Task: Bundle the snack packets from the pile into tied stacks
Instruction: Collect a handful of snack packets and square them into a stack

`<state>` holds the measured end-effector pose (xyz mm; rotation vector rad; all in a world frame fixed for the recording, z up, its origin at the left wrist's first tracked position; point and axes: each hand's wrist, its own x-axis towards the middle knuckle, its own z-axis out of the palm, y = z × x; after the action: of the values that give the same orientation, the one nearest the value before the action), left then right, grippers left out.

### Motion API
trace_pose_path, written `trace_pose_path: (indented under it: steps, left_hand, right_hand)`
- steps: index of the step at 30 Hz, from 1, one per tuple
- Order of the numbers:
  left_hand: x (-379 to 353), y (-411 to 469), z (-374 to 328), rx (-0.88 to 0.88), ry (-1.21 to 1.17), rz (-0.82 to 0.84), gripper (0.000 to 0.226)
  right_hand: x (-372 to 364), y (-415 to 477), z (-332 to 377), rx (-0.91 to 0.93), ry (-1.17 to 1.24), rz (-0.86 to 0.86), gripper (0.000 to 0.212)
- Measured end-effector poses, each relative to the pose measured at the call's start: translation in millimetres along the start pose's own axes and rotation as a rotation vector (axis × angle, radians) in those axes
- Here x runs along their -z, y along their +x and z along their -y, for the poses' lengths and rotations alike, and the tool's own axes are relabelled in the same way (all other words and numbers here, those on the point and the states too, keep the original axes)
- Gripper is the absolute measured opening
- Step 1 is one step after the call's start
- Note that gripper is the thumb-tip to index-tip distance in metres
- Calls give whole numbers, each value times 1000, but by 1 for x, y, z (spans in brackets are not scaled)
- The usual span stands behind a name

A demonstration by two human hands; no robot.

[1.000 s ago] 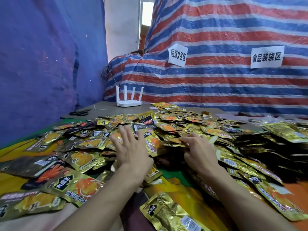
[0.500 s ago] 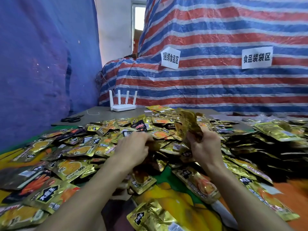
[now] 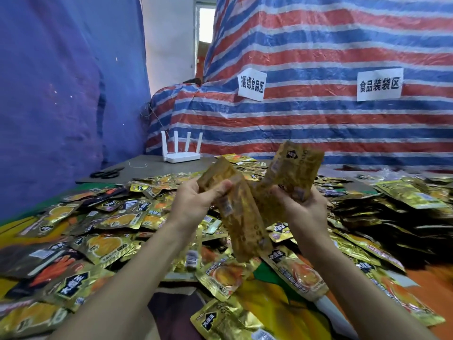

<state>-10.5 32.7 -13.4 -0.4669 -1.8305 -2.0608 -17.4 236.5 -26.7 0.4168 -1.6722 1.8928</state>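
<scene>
Above the pile of snack packets [image 3: 115, 217], from my head view, my left hand [image 3: 196, 204] has fingers and thumb curled round a gold packet bunch [image 3: 242, 217] that hangs tilted down toward me. My right hand [image 3: 304, 207] grips a second gold bunch [image 3: 294, 168], standing upright. Their lower ends meet between my hands, I judge so that I can square them into one stack; how many packets each bunch holds I cannot tell. The rest lie loose across the table. The scissors [image 3: 106, 173] and a bit of string [image 3: 137, 165] wait on the bare grey board [image 3: 210, 160] beyond, near the white router [image 3: 181, 157], probably kept there for tying.
</scene>
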Motion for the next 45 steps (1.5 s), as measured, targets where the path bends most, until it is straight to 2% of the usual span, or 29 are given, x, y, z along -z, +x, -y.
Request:
trace_pose_path:
  steps: [4,8,13,15,18,21,24,26,28,32,35,37,42,45]
  left_hand:
    - [-14,-6,11,4,91,124,26]
    - [-19,-9,14,-20,112,106,13]
    - [-17,-9,11,-39,193,86,31]
    - [-18,-10,10,-45,186,86,38]
    - [-25,-15,8,-163,227,54,45]
    - [-35,-20,10,-255,247,54,44]
    - [-45,-28,22,-140,195,91,41]
    - [-47,-33,29,-35,243,169,54]
    - [-46,-34,32,-6,287,219,61]
    - [-42,-28,31,41,308,184,64]
    - [-42,-29,31,57,306,178,56]
    - [-43,-29,30,9,288,142,48]
    - [-47,-29,26,-84,53,58,49]
    - [-46,-30,30,-12,-56,68,62]
  right_hand:
    - [-8,-7,0,-117,44,156,8]
    - [-15,-15,-4,-141,-19,217,12]
    - [-19,-19,-6,-243,-30,460,42]
    - [-21,-18,-7,-209,3,503,43]
    - [-22,-14,-13,-118,3,392,36]
    - [-26,-13,-14,-53,67,253,30]
    - [-31,-16,-15,-26,-5,167,42]
    - [-32,-18,-18,-19,-65,136,48]
    - [-32,-19,-21,-67,-16,88,43]
    - [-28,-18,-20,-203,124,-3,41]
    - [-28,-21,-18,-393,248,-13,55]
    - [-30,-22,-18,-447,263,4,59]
    - [-33,-21,-13,-280,156,125,59]
    - [-37,-26,-17,-257,153,176,55]
